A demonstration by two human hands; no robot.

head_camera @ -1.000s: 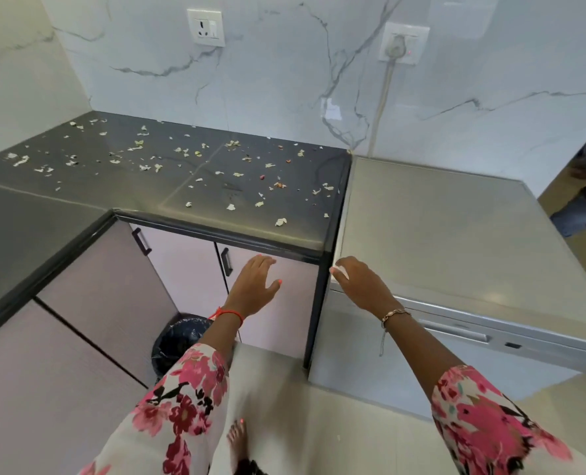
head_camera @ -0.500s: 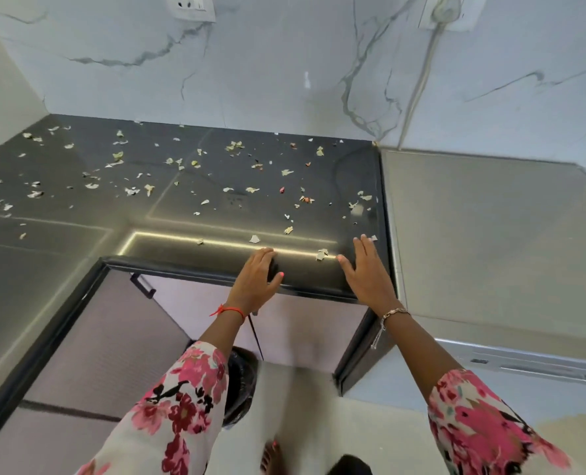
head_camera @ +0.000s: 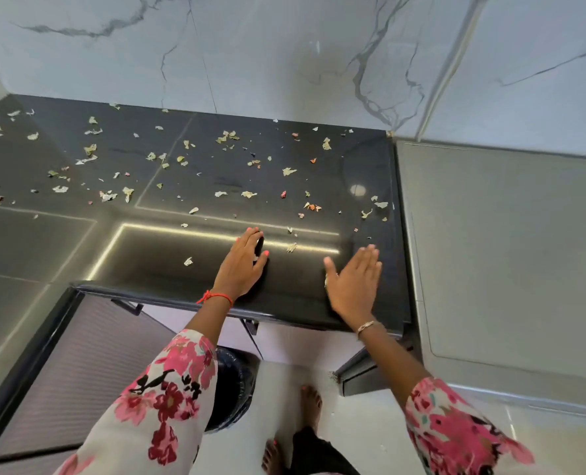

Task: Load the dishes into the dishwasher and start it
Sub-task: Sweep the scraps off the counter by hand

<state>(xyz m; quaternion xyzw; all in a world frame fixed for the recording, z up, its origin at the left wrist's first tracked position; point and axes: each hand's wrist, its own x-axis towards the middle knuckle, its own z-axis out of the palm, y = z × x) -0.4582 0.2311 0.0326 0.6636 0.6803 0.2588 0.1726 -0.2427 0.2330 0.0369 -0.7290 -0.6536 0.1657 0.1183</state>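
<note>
The steel-grey dishwasher [head_camera: 504, 255] stands at the right, its flat top against the black counter [head_camera: 168, 255]. No dishes are in view. My left hand [head_camera: 243, 265] lies on the counter near its front edge, fingers loosely curved, holding nothing. My right hand [head_camera: 353, 282] is over the counter's right end with straight fingers together and a small pale scrap at its palm edge. Many small food scraps [head_camera: 250, 193] are scattered over the counter.
A marble wall [head_camera: 284, 53] backs the counter. Under the counter are pale cabinet doors [head_camera: 79, 365] and a bin with a black liner [head_camera: 231, 389]. My bare feet [head_camera: 310, 402] stand on the light floor in front.
My view has come closer and tilted down over the counter. Both hands rose from below the counter's edge onto its top; the right hand has shifted right and turned toward the left hand.
</note>
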